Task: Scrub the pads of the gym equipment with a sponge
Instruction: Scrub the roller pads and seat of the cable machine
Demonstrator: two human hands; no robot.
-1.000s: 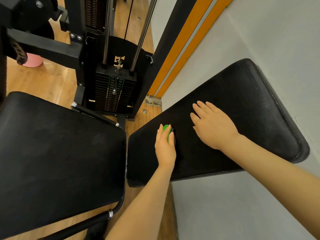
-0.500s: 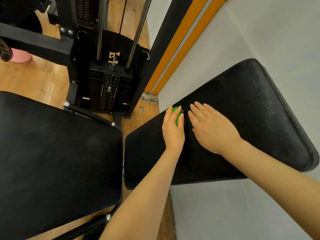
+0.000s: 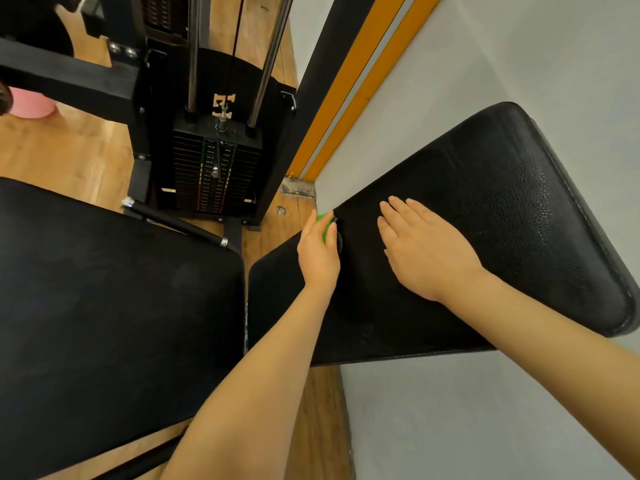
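Centre frame: left hand (image 3: 318, 252) clasping a green sponge (image 3: 323, 226), pressed on the far edge of the black back pad (image 3: 485, 209); right hand (image 3: 420, 249) flat, fingers extended together, just beside; black seat pad (image 3: 104, 306) lower left.

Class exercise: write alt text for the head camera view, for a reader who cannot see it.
A person's left hand presses a green sponge onto the far edge of a black back pad leaning by a grey wall, while the right hand lies flat on the pad. A black seat pad and a weight stack sit to the left on a wooden floor.
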